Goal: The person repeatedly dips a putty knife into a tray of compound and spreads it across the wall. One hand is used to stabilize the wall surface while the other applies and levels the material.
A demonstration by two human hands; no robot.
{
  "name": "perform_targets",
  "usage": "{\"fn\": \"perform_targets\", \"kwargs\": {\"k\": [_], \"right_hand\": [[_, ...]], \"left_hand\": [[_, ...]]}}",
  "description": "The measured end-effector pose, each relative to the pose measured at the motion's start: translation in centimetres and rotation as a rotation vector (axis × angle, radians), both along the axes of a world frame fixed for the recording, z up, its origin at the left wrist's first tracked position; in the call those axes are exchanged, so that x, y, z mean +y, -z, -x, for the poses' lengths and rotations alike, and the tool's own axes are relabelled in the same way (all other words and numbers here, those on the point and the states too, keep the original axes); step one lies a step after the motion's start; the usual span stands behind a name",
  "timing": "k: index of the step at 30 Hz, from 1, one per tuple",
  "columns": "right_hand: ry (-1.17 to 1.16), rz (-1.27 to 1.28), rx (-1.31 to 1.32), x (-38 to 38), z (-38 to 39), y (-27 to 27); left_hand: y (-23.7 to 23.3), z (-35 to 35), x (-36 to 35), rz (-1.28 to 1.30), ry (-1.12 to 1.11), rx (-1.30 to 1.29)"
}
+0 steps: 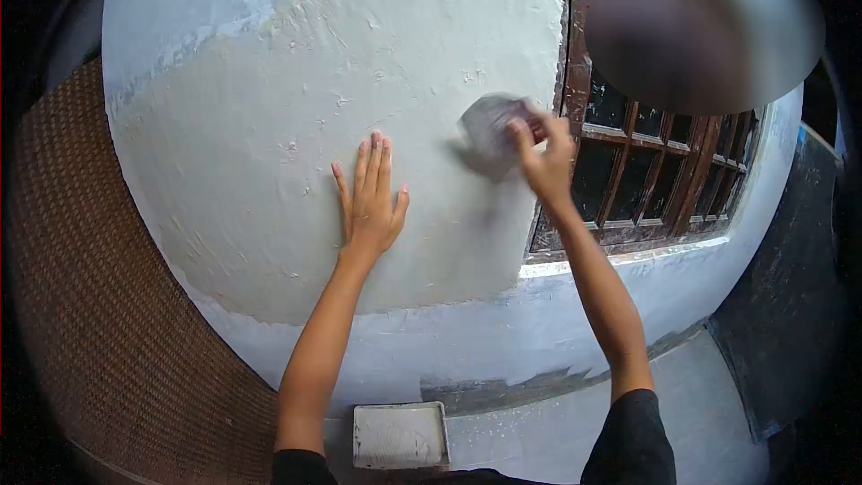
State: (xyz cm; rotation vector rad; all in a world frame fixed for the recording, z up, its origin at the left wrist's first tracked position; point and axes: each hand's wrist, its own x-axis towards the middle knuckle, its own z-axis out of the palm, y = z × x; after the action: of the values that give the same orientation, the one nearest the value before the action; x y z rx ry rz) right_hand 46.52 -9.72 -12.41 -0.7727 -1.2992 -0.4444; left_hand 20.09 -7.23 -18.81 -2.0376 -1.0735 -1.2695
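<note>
My left hand (370, 202) lies flat against the plastered wall (242, 153), fingers spread and pointing up, with nothing in it. To its right and a little higher, my right hand (548, 148) pinches a grey, roughly round piece (492, 130), blurred by motion. That piece is close to the wall, left of the window frame; whether it touches the surface cannot be made out. Small ridges and flecks mark the beige plaster, and its outer parts are bluish white.
A brown wooden window (637, 166) with small panes stands at the right. Below, a white-smeared tray (400, 436) rests near the speckled floor (539, 431). Woven matting (108, 287) covers the left side. A dark panel (790, 278) leans at the far right.
</note>
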Motion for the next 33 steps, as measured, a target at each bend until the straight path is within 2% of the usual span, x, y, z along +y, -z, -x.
{"fn": "perform_targets", "kwargs": {"k": [1,4,7,10,11,13,14,16,19,20,22,23,25,26,28,31,33], "right_hand": [[0.008,0.013,-0.207,0.1,0.3,0.7],[0.139,0.044,-0.306,0.8,-0.3,1.0],[0.107,-0.129,0.176,0.9,-2.5,-1.1],[0.042,-0.110,0.193,-0.1,-2.2,-0.3],[-0.003,-0.058,0.070,-0.5,-1.4,0.6],[0.173,-0.028,-0.283,-0.5,-0.4,2.9],[0.174,-0.026,-0.281,-0.3,-0.6,3.2],[0.116,0.062,-0.130,-0.2,-1.1,3.2],[0.220,-0.050,0.368,-0.4,-3.4,1.7],[0.216,-0.051,0.367,-0.3,-3.3,1.9],[0.102,-0.039,0.349,-0.8,-2.9,2.8],[0.032,-0.018,0.238,-1.1,-1.8,3.6],[0.098,0.003,-0.155,-1.0,-0.4,5.5],[0.100,0.005,-0.153,-0.6,-0.7,5.7],[0.196,0.003,-0.101,0.0,-1.5,5.2],[0.257,-0.052,0.403,-1.3,-4.0,2.5],[0.136,-0.140,0.488,-1.0,-5.5,2.2]], "left_hand": [[0.0,0.0,0.0,0.010,-0.004,-0.007],[0.0,0.0,0.1,0.017,-0.009,-0.002],[0.0,0.1,0.1,0.017,-0.011,-0.001],[0.1,0.1,0.4,0.008,-0.007,-0.009],[0.2,-0.1,0.5,-0.002,-0.003,-0.014],[0.2,-0.2,0.4,-0.011,-0.001,-0.016],[0.2,-0.2,0.4,-0.021,-0.006,-0.018],[0.2,-0.1,0.3,-0.014,0.000,-0.013],[0.3,0.1,0.3,-0.012,-0.008,-0.006],[0.2,0.1,0.4,-0.019,-0.017,0.004],[0.2,0.0,0.3,-0.013,-0.016,-0.006],[0.2,-0.2,0.3,-0.005,-0.012,-0.015],[0.2,-0.3,0.5,-0.008,-0.015,-0.016],[0.3,-0.2,0.5,-0.011,-0.026,-0.019],[0.2,-0.1,0.4,-0.010,-0.020,-0.008],[0.1,0.1,0.2,-0.001,-0.027,0.003],[0.1,0.1,0.2,0.004,-0.032,0.008]]}}
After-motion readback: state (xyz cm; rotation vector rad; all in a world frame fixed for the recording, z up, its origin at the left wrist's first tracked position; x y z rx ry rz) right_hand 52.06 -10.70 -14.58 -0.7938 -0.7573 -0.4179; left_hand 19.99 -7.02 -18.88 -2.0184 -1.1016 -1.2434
